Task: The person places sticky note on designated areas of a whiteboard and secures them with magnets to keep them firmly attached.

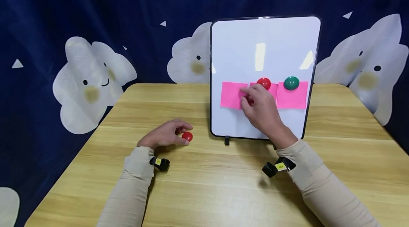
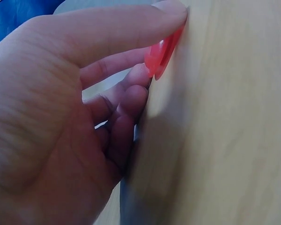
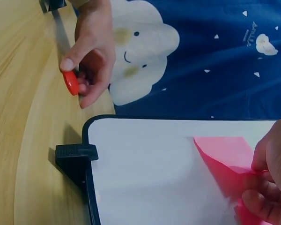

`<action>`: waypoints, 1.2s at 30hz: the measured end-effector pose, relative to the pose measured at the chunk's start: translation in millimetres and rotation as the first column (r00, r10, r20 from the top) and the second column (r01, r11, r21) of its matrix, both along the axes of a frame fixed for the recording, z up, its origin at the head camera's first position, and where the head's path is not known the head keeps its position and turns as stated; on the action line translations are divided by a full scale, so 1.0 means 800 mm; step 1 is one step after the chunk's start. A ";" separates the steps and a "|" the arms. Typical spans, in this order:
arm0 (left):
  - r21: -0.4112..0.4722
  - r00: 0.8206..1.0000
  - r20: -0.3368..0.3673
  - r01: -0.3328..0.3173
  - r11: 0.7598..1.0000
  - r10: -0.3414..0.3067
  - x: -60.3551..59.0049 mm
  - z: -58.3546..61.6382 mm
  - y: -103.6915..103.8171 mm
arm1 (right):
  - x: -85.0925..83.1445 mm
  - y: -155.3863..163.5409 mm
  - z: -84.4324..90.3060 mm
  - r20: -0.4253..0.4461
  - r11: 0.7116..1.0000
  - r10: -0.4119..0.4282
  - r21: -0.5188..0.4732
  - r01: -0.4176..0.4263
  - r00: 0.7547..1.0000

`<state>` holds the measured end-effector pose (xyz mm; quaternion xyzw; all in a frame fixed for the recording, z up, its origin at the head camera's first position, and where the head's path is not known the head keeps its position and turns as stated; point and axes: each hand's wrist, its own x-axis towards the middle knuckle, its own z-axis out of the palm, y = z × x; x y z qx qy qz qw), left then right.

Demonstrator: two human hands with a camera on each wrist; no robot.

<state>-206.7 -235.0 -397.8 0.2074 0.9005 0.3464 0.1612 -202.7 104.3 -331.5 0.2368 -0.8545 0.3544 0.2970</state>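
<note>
My right hand (image 1: 260,108) pinches the right edge of the leftmost pink sticky note (image 1: 230,95) against the whiteboard (image 1: 243,49). In the right wrist view, that note (image 3: 227,152) bows outward from the board toward the fingertips. At the left, my left hand (image 1: 167,133) is low on the table with thumb and fingers around a round red magnet (image 1: 187,136). The left wrist view has the magnet (image 2: 165,52) tilted on edge under the thumb, with the index finger behind it. Part of the middle pink note (image 1: 271,90) is hidden by my right hand.
Another red magnet (image 1: 264,83) sits at the top of the middle note, and a green magnet (image 1: 291,83) on the right note (image 1: 292,99). Black feet (image 1: 227,140) support the board on the wooden table (image 1: 198,184). Behind hangs a dark blue cloud-print curtain (image 1: 153,3).
</note>
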 end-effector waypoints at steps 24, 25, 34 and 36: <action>0.011 1.000 -0.008 -0.010 1.000 0.011 -0.001 -0.003 -0.001 | -0.004 0.003 -0.009 -0.107 0.974 -0.128 0.174 0.146 0.986; 0.009 1.000 -0.010 -0.011 1.000 0.011 -0.001 -0.003 -0.001 | -0.004 0.003 -0.009 -0.109 0.973 -0.130 0.177 0.148 0.986; 0.031 1.000 -0.025 -0.003 1.000 0.004 -0.003 -0.005 0.000 | -0.004 0.004 -0.012 -0.122 0.961 -0.143 0.219 0.168 0.982; 0.033 1.000 -0.031 -0.004 0.999 0.005 -0.003 -0.005 0.001 | -0.004 0.004 -0.013 -0.131 0.959 -0.144 0.228 0.171 0.981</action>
